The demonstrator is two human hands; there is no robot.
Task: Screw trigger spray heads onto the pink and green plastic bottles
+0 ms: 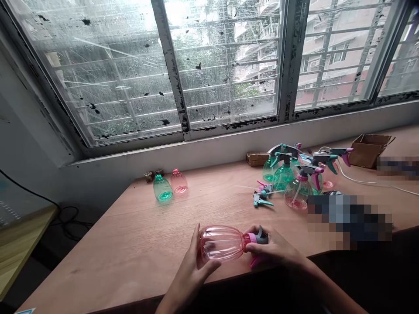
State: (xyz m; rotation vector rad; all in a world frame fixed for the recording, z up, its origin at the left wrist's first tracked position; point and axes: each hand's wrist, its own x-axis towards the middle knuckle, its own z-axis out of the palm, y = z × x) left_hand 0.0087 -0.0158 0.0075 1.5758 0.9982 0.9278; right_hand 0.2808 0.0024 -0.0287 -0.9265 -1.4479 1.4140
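Spray bottle (224, 243) between left hand (193, 264) and right hand (276, 247); behind, on table (114, 253): two bottles (163, 188) left, bottle cluster (284, 178) right.

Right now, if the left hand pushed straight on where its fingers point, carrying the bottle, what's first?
Left hand: likely the wall under the window, across bare tabletop. It should pass right of the standing pink bottle; depth is unclear.
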